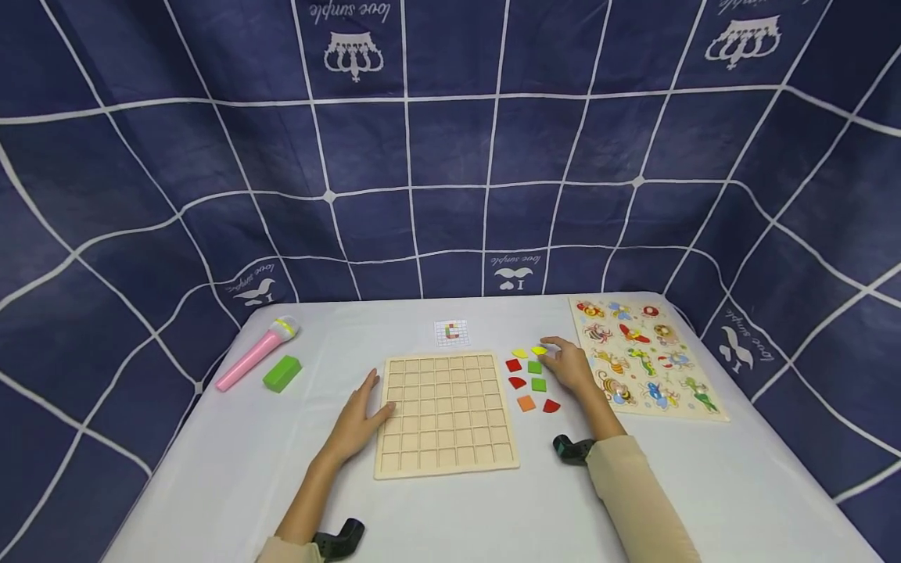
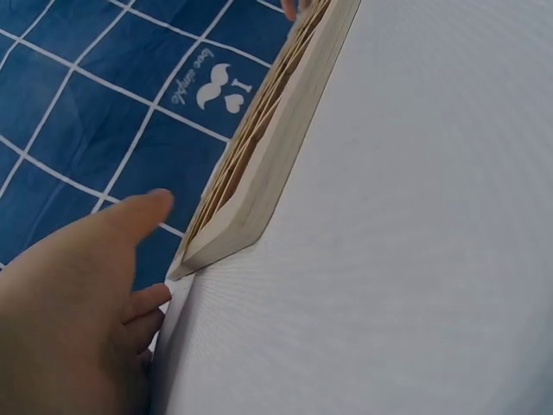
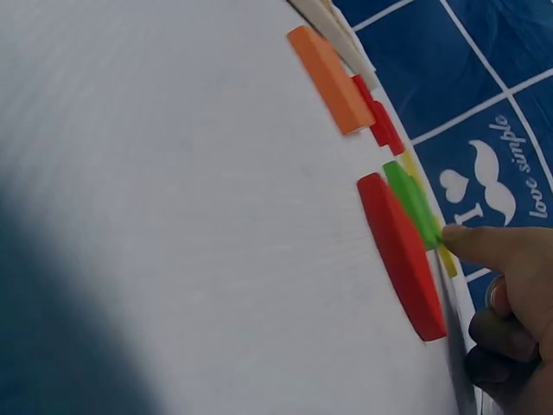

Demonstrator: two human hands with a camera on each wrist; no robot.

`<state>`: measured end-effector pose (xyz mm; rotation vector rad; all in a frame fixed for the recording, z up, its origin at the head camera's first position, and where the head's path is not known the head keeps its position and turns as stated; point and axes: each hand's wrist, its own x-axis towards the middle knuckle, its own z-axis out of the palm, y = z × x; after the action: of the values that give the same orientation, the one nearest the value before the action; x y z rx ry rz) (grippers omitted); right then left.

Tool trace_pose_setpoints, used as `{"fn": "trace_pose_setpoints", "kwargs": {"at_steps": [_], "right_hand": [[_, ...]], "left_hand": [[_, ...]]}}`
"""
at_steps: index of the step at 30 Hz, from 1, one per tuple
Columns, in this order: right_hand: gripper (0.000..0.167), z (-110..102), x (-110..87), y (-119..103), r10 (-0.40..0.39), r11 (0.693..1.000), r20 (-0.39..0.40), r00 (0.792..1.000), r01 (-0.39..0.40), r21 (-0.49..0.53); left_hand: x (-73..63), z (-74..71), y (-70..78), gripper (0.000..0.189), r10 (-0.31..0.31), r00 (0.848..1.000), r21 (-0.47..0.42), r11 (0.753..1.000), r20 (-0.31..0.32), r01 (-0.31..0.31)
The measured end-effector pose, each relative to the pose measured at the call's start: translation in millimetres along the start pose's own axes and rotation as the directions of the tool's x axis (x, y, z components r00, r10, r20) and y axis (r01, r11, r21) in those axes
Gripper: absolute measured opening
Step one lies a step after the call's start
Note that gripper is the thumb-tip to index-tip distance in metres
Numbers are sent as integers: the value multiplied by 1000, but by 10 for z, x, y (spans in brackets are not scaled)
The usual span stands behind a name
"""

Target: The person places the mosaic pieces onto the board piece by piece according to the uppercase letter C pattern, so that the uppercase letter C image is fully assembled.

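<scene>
A light wooden board with a recessed grid [image 1: 446, 414] lies in the middle of the white table. My left hand [image 1: 357, 422] is at its left edge, thumb spread from the fingers and its tip over the rim, holding nothing. To the board's right, my right hand [image 1: 568, 366] reaches to a yellow leaf-shaped piece [image 1: 538, 351], its thumb and index finger apart on either side of it. Near it lie another yellow piece [image 1: 519, 353], green squares [image 1: 535, 367], a red square [image 1: 514, 365], red quarter-rounds [image 1: 551, 406] and an orange square [image 1: 525, 403].
A small card with a coloured grid pattern [image 1: 452, 333] lies behind the board. On the right is a wooden insect puzzle [image 1: 640, 356]. A pink toy microphone [image 1: 256, 356] and a green block [image 1: 282, 374] lie at left. Blue checked cloth [image 1: 450, 148] hangs around the table.
</scene>
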<state>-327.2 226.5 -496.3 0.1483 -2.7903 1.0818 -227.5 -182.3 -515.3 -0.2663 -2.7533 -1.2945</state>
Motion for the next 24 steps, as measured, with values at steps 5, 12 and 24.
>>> {"fn": "trace_pose_setpoints", "kwargs": {"at_steps": [5, 12, 24], "right_hand": [[34, 49, 14, 16, 17, 998, -4, 1000, -17, -62], [32, 87, 18, 17, 72, 987, -23, 997, -75, -141], [38, 69, 21, 1, 57, 984, -73, 996, -69, -167]], "left_hand": [[-7, 8, -35, 78, 48, 999, 93, 995, -7, -47], [-63, 16, -48, 75, 9, 1000, 152, 988, 12, -10], [-51, 42, -52, 72, 39, 999, 177, 984, -14, -36]]}}
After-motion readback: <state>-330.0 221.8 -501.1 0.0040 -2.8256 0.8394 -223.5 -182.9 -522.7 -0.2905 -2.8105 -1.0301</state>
